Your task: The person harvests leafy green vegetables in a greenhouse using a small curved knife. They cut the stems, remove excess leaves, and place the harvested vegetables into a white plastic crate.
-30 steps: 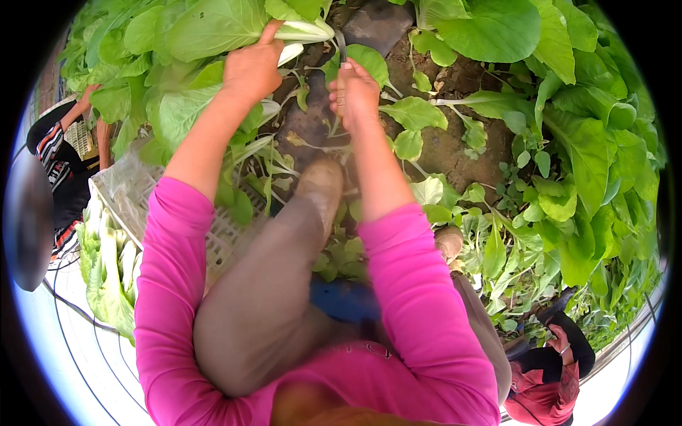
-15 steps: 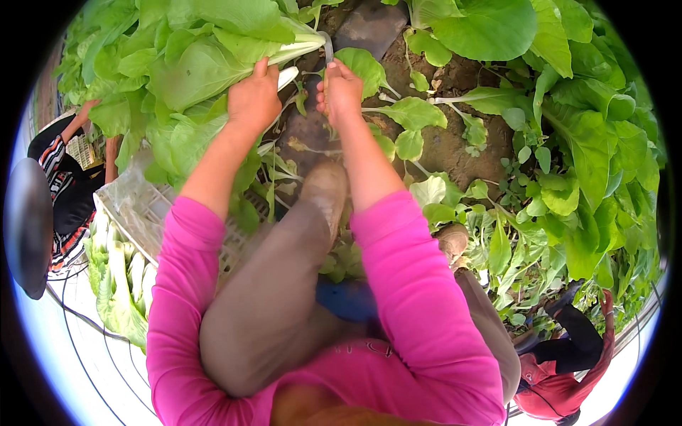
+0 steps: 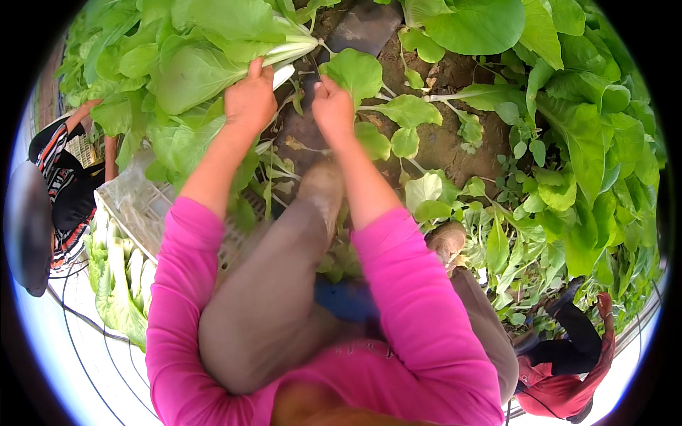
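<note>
My left hand (image 3: 249,99) grips a large leafy green plant (image 3: 192,67) just below its white stalks (image 3: 291,50), and the leaves spread up and to the left. Close beside it, my right hand (image 3: 334,106) is curled at the base of the stalks. It seems to hold a small thin knife (image 3: 313,69), mostly hidden. Both pink sleeves (image 3: 405,284) reach over my bent knee in grey-brown trousers (image 3: 277,291). My shoe (image 3: 323,186) stands on the soil beneath the hands.
A white plastic crate (image 3: 135,206) with cut greens (image 3: 114,277) lies at my left. Bare brown soil (image 3: 440,142) and a dark slab (image 3: 362,28) lie ahead, with dense green plants (image 3: 590,142) to the right. One person in striped clothes (image 3: 64,177) crouches at left, another in red (image 3: 561,383) at lower right.
My hands have drawn closer together and slightly toward me. The leafy plant has swung up and to the left in my left hand, filling the upper left.
</note>
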A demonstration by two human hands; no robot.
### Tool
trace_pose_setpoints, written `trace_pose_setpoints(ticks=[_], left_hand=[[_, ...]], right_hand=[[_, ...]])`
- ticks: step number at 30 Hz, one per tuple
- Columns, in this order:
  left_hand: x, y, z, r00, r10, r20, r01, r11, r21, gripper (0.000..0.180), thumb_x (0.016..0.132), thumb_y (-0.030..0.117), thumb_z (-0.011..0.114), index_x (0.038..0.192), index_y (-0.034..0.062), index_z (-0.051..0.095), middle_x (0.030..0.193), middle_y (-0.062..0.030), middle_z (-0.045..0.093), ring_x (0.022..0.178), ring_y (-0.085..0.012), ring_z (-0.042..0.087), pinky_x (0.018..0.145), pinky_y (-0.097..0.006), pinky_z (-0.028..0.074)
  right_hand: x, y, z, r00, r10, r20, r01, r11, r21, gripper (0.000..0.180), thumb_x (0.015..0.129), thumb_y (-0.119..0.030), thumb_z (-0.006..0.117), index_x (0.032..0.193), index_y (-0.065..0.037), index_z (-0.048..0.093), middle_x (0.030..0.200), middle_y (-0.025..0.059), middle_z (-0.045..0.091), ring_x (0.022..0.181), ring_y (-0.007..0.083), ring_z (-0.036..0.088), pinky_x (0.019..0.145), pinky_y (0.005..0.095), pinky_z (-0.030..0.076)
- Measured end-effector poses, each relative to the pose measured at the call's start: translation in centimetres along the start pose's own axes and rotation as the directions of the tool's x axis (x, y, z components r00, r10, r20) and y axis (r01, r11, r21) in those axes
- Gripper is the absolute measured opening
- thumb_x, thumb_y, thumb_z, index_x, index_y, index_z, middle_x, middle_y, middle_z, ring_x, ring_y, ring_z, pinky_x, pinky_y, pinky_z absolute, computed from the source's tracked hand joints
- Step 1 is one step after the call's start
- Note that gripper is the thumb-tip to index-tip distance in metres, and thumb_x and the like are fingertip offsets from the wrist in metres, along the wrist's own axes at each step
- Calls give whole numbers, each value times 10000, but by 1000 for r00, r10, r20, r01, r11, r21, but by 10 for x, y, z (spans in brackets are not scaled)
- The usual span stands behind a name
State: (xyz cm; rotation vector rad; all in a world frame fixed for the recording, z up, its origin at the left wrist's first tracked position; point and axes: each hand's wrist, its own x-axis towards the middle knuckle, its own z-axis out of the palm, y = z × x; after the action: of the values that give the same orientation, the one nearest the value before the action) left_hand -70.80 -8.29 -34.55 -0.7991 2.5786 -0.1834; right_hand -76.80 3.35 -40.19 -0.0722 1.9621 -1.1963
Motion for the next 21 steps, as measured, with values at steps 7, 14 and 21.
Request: trace_pose_setpoints(ticks=[7,14,21], left_hand=[[-32,2,-58,893,187,-408,-264,954,-140,370,688,43,623,1054,78,583,1293,-17,442,753,-254,635,637,-358,524],[-71,26,-119,843,266,-468,-509,676,-533,302,713,11,631,1002,98,639,1196,-49,509,889,-253,610,714,-329,506],[-93,37,-123,925,302,-229,-371,601,-708,260,773,-2,589,1021,56,636,1119,-102,512,1013,-257,537,862,-315,433]], right_hand=[[-38,-8,-29,982,117,-148,50,595,802,401,918,-313,541,1219,-50,526,731,29,576,563,114,560,415,209,372],[-73,-25,-115,829,-307,-468,552,310,774,397,842,-213,644,1104,-10,426,1307,196,460,699,136,593,473,195,432],[-93,-20,-148,886,-291,-361,463,613,641,388,775,-186,732,1059,-42,510,866,46,592,634,90,549,559,187,443]])
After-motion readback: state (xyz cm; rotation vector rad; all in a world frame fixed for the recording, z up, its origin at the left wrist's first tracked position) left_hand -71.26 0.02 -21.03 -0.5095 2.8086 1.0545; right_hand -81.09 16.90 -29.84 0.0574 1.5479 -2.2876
